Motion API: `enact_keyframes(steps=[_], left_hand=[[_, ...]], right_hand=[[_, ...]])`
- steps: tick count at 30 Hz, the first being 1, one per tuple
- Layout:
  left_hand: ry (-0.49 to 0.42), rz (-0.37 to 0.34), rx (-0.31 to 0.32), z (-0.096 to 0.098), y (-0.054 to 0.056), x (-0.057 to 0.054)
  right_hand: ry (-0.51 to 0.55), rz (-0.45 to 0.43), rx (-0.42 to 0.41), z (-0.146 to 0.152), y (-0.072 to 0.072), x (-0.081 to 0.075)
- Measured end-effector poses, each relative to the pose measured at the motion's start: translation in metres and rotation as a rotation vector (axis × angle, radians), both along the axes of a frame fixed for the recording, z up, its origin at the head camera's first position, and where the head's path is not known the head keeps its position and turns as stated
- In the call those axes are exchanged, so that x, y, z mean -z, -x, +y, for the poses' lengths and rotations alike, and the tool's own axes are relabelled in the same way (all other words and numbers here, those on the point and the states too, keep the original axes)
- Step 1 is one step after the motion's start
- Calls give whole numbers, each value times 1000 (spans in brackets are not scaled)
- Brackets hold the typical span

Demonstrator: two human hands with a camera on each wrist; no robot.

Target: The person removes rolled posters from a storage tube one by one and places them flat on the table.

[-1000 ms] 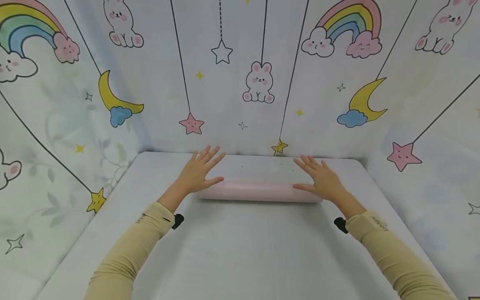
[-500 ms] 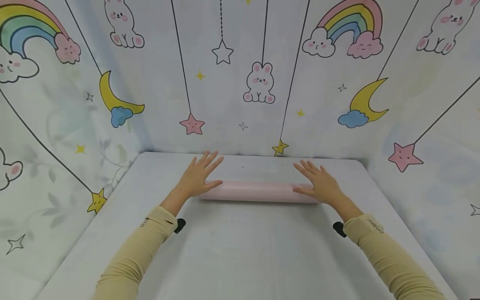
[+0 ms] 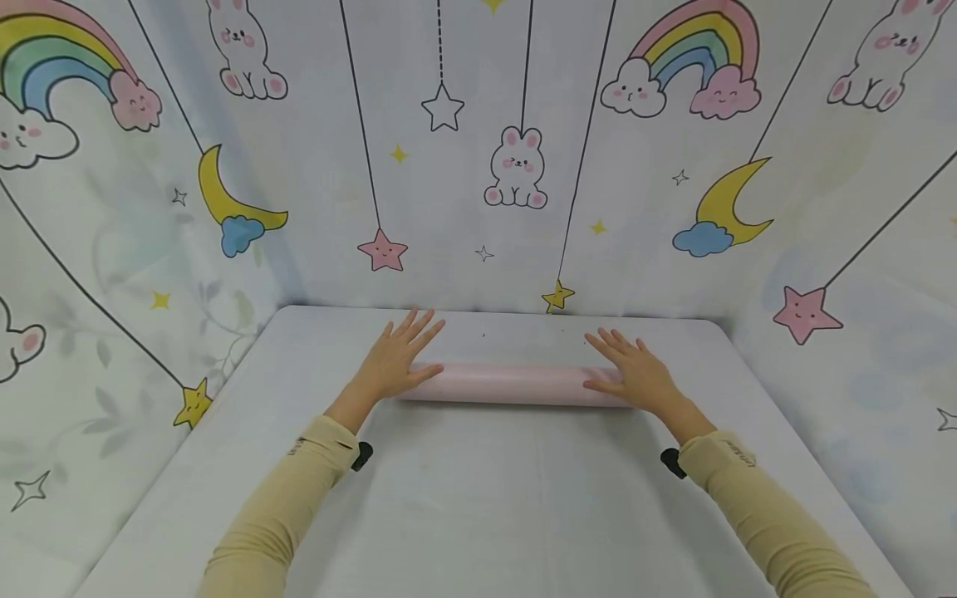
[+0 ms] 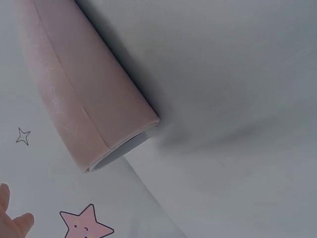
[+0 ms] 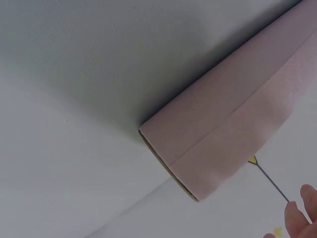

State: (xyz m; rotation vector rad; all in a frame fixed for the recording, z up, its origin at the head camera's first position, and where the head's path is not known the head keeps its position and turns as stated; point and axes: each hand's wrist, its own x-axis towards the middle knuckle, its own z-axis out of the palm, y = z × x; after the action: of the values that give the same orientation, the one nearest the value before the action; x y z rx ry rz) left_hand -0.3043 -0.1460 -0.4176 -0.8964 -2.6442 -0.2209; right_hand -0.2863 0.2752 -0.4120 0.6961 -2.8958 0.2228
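A pale pink roll lies crosswise on the white table in the head view. Its left end shows a hollow core in the left wrist view, and a seam runs along its length. My left hand, fingers spread, overlaps the left end of the roll. Over the right end is my right hand, its fingers also extended. In the wrist views, the visible left fingertips and right fingertips appear apart from the roll. Whether either palm touches it cannot be told.
The white table has rounded far corners. Behind and beside it hangs a printed backdrop with rabbits, rainbows, moons and stars. A black wrist device is on the left wrist, another black device on the right.
Both hands have drawn slightly back towards me, their fingers still spread. The roll stays in about the same place.
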Motion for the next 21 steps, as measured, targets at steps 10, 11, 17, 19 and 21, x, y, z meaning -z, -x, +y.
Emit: enact_keyframes(steps=[10, 11, 17, 19, 21], left_hand=[[3, -9, 11, 3, 7, 18], [4, -10, 12, 4, 7, 20], [-12, -20, 17, 7, 8, 27], [-22, -23, 20, 7, 8, 30], [-27, -28, 20, 8, 7, 32]], right_hand=[[18, -16, 6, 0, -2, 7], [22, -18, 5, 0, -2, 7], [20, -32, 4, 0, -1, 14], [21, -37, 1, 0, 0, 17], [30, -48, 0, 0, 0, 20]])
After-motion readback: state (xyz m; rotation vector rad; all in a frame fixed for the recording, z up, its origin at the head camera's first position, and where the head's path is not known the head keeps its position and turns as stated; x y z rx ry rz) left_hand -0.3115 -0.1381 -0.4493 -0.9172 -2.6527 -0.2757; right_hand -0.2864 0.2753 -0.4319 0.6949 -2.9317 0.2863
